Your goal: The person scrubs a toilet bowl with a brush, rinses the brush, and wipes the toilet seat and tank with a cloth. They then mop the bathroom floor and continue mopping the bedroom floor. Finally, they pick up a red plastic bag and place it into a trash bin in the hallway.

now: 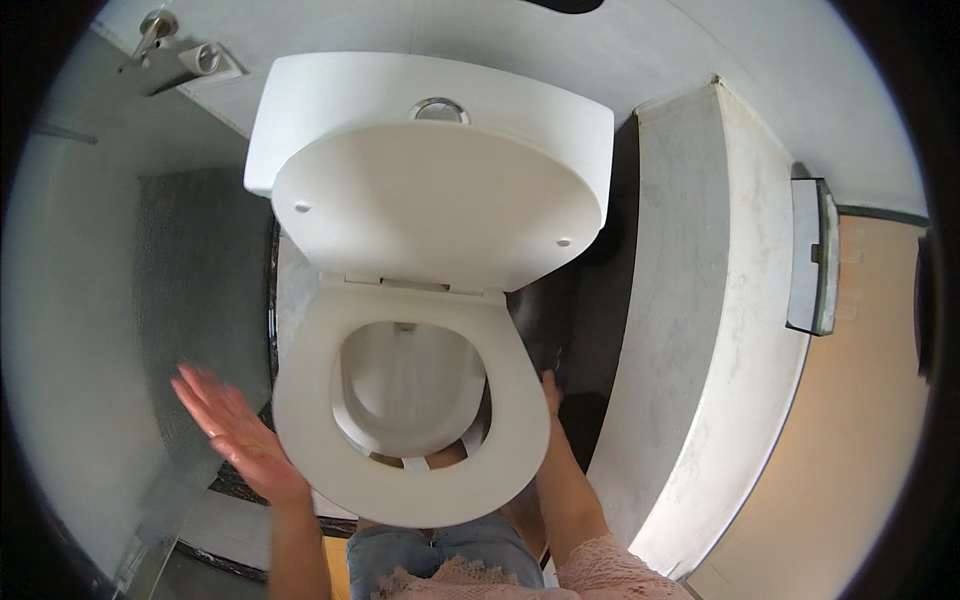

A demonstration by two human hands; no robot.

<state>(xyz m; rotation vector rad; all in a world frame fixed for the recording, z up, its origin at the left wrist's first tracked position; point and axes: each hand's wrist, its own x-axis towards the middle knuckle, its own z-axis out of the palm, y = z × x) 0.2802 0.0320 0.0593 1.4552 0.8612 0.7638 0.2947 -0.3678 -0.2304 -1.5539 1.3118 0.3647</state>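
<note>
A white toilet stands before me, its lid (442, 199) leaning up against the cistern (337, 90). The seat (304, 397) appears tilted off the bowl (409, 397); the bowl rim and parts of my legs show through its opening. To the left of the seat, my left hand (244, 435) is held with fingers extended and nothing in it. It is slightly blurred and looks wet. My right hand (553, 391) is down at the seat's right side. Most of it is hidden behind the seat, so I cannot tell whether it holds anything.
A round chrome flush button (441, 111) tops the cistern. At the upper left is a metal wall tap (154, 34). A frosted glass panel (90, 300) stands on the left. On the right, a low grey wall (682, 262) runs alongside, with a small box fitting (806, 255) beyond it.
</note>
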